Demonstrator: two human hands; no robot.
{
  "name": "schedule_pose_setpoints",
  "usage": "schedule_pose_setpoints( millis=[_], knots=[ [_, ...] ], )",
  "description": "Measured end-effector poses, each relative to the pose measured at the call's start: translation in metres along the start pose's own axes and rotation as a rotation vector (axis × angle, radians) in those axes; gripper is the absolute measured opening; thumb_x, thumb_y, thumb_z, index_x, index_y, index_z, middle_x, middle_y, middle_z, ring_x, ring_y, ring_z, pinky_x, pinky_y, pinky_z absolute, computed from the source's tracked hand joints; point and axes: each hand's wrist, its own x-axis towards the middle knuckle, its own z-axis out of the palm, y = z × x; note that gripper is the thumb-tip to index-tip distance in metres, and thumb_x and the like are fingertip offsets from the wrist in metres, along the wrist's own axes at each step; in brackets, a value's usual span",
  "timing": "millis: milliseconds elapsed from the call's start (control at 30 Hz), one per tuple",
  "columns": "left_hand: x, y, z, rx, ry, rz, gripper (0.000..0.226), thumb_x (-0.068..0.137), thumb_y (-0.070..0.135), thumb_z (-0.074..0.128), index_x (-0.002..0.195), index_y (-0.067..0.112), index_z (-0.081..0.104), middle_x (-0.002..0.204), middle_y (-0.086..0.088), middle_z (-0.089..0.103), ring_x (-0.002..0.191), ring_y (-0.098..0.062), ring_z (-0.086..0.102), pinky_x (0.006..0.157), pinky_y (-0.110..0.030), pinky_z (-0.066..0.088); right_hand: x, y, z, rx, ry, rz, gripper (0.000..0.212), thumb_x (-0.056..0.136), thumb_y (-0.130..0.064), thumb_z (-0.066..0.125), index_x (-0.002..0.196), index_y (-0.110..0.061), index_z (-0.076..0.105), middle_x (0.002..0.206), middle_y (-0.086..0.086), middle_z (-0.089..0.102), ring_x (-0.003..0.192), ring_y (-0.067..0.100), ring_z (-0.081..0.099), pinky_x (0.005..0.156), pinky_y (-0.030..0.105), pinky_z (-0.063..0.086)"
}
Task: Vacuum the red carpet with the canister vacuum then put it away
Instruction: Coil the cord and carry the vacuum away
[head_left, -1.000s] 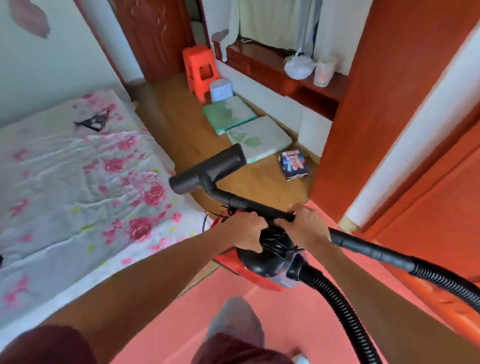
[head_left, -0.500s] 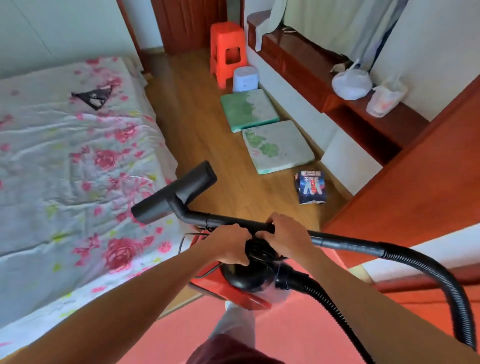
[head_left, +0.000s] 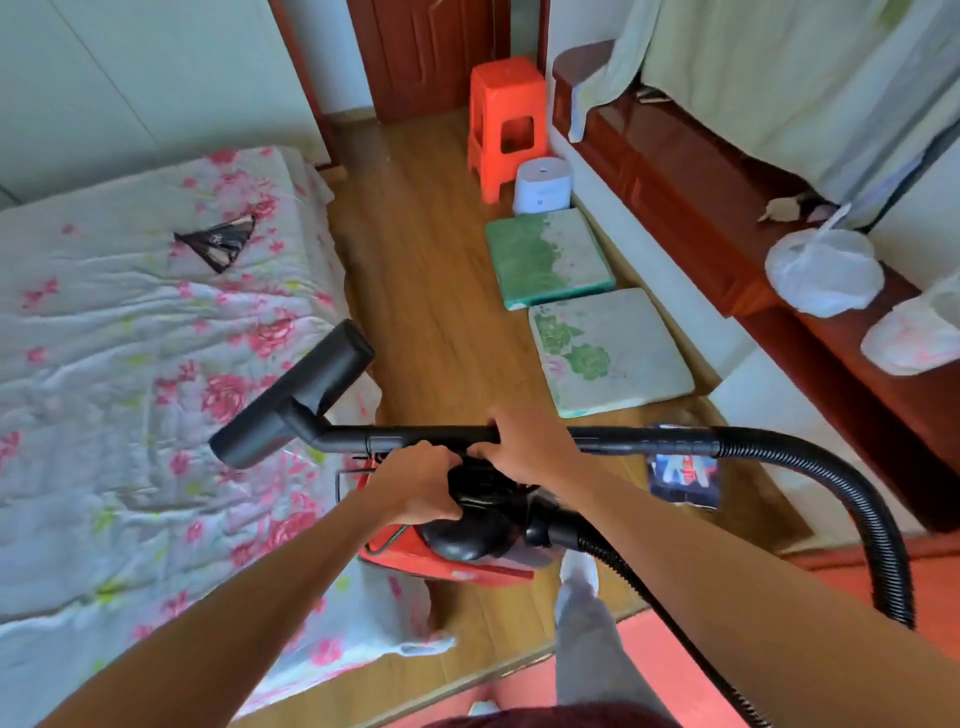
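With the left hand (head_left: 423, 486) curled round the handle of the canister vacuum (head_left: 452, 569), held above the wooden floor (head_left: 415, 291) beside the edge of the bed (head_left: 130, 364), and the right hand (head_left: 524, 447) gripping its wand (head_left: 415, 435), the looping hose (head_left: 779, 451) may snag a foot (head_left: 577, 571) and the nozzle (head_left: 296, 400) drag across the bed.

Top and handle of red canister vacuum (head_left: 441, 564) hidden under left hand (head_left: 421, 483) and right hand (head_left: 524, 441); only lower red shell and black dome show. Right fingertips out of sight behind black plastic wand (head_left: 415, 439). Black ribbed hose (head_left: 769, 451) passes behind right forearm, leaves frame at bottom edge. Blue printed packet (head_left: 685, 475) partly hidden by wand, print unreadable. Floral-sheeted bed (head_left: 104, 364) cut by left edge; red carpet (head_left: 675, 670) by bottom edge; white plastic bag (head_left: 914, 338) by right edge.
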Motion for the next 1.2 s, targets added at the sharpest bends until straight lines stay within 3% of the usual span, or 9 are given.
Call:
schedule_pose_setpoints(
  millis=[133, 267, 433, 600, 800, 1033, 1200],
  knots=[
    [0.060, -0.028, -0.055, -0.050, 0.040, -0.127, 0.039, 0.065, 0.036, 0.070, 0.102, 0.024, 0.070, 0.091, -0.002, 0.073, 0.087, -0.026, 0.068, 0.063, -0.031, 0.050, 0.099, 0.000, -0.046, -0.040, -0.032, -0.131, 0.039, 0.088, -0.051, 0.063, 0.098, -0.015, 0.055, 0.093, 0.003, 0.059, 0.085, 0.024, 0.057, 0.069, 0.036, 0.043],
    [0.107, -0.052, -0.113, -0.108, 0.096, -0.228, 0.028, 0.069, 0.033, 0.070, 0.094, 0.021, 0.068, 0.088, -0.002, 0.072, 0.084, -0.026, 0.067, 0.059, -0.028, 0.040, 0.188, -0.009, -0.093, -0.095, -0.053, -0.277, 0.040, 0.087, -0.053, 0.063, 0.098, -0.015, 0.056, 0.088, 0.003, 0.060, 0.080, 0.024, 0.059, 0.072, 0.041, 0.050],
    [0.167, -0.098, -0.166, -0.226, 0.131, -0.322, 0.019, 0.069, 0.030, 0.071, 0.075, 0.026, 0.053, 0.080, -0.001, 0.067, 0.079, -0.026, 0.066, 0.057, -0.029, 0.041, 0.291, -0.026, -0.134, -0.204, -0.077, -0.385, 0.041, 0.087, -0.055, 0.061, 0.099, -0.016, 0.057, 0.089, 0.001, 0.062, 0.079, 0.023, 0.060, 0.073, 0.042, 0.052],
    [0.260, -0.173, -0.200, -0.300, 0.131, -0.351, 0.020, 0.066, 0.032, 0.072, 0.083, 0.024, 0.066, 0.078, 0.000, 0.068, 0.078, -0.025, 0.065, 0.062, -0.033, 0.053, 0.415, -0.039, -0.149, -0.246, -0.163, -0.374, 0.036, 0.087, -0.053, 0.063, 0.100, -0.019, 0.058, 0.092, 0.000, 0.063, 0.083, 0.021, 0.060, 0.074, 0.039, 0.052],
    [0.371, -0.264, -0.277, -0.277, 0.075, -0.305, 0.021, 0.068, 0.035, 0.073, 0.082, 0.024, 0.063, 0.072, 0.003, 0.063, 0.069, -0.021, 0.059, 0.056, -0.029, 0.044, 0.561, -0.056, -0.188, -0.213, -0.218, -0.292, 0.036, 0.087, -0.050, 0.065, 0.098, -0.016, 0.060, 0.088, 0.002, 0.064, 0.081, 0.023, 0.061, 0.067, 0.037, 0.049],
    [0.484, -0.342, -0.395, -0.121, 0.143, -0.253, 0.029, 0.069, 0.037, 0.071, 0.095, 0.023, 0.069, 0.086, -0.002, 0.071, 0.085, -0.025, 0.066, 0.061, -0.030, 0.042, 0.712, -0.072, -0.266, -0.184, -0.147, -0.274, 0.037, 0.089, -0.052, 0.063, 0.102, -0.018, 0.057, 0.091, -0.001, 0.062, 0.081, 0.021, 0.060, 0.070, 0.038, 0.051],
    [0.574, -0.390, -0.459, -0.093, 0.178, -0.312, 0.023, 0.069, 0.035, 0.072, 0.087, 0.023, 0.065, 0.072, 0.003, 0.058, 0.079, -0.025, 0.064, 0.057, -0.029, 0.038, 0.829, -0.069, -0.303, -0.191, -0.078, -0.331, 0.039, 0.090, -0.051, 0.061, 0.105, -0.016, 0.057, 0.095, 0.001, 0.060, 0.084, 0.022, 0.059, 0.074, 0.040, 0.052]
  ],
)
